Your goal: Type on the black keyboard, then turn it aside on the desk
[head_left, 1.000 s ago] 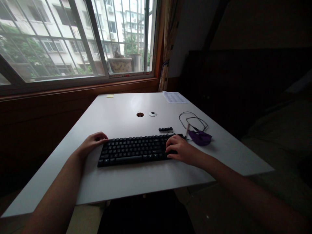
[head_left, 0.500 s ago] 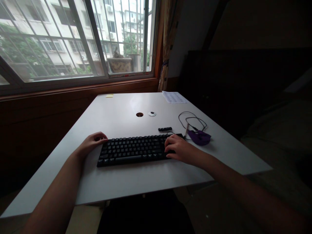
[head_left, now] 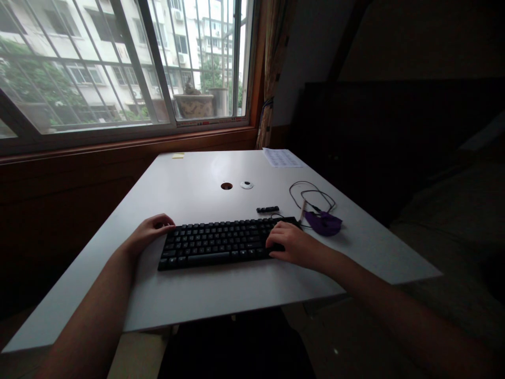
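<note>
A black keyboard point(head_left: 215, 243) lies on the white table in front of me. At its far left corner, my left hand point(head_left: 155, 226) curls its fingers and touches the edge. My right hand point(head_left: 290, 242) rests over the right end of the keyboard with fingers bent together, hiding the keys there. Whatever its fingertips hold, if anything, is covered. Just behind the keyboard sits a short row of black keycaps point(head_left: 268, 209). A purple cloth-like item point(head_left: 324, 223) lies to the right of my right hand.
The white table point(head_left: 189, 295) has a round hole point(head_left: 226, 186) with a white round cover point(head_left: 246, 185) beside it. A black cable point(head_left: 311, 183) loops at the right. Printed paper point(head_left: 282, 157) and a yellow note point(head_left: 178, 156) lie along the far edge, near the window.
The fingers of my right hand have drawn closer together over the keyboard's right end. My left hand stays at the corner, and the keyboard has barely moved.
</note>
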{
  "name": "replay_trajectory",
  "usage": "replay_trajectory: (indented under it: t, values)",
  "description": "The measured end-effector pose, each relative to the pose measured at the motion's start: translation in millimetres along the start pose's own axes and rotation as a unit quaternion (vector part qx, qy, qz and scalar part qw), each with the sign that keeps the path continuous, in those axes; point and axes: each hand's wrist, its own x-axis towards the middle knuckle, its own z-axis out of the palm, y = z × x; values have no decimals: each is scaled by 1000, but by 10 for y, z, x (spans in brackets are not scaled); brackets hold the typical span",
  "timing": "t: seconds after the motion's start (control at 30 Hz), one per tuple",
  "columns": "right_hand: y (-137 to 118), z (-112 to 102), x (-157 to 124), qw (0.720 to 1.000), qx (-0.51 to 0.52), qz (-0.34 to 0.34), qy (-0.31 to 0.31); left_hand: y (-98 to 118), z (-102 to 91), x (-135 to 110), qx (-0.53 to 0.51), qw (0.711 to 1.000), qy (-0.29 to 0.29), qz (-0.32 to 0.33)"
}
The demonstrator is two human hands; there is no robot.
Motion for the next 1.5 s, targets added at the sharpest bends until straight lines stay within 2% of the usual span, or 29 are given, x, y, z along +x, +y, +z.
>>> replay_trajectory:
  t: [0.4,0.7,0.77,0.97,1.5]
  values:
    - [16,-35,-69,998,-20,-46,31,14,-1,-10,5,1000,1,-2]
    - [8,-56,-126,998,31,0,47,64,11,-26,3,1000,9,-4]
    - [15,-36,-132,998,42,9,42,78,13,-30,5,1000,10,-9]
    - [16,12,-117,1000,11,-26,7,52,11,-20,5,1000,9,-5]
    - [-13,21,-96,999,-7,-27,18,45,4,-18,8,1000,3,-5]
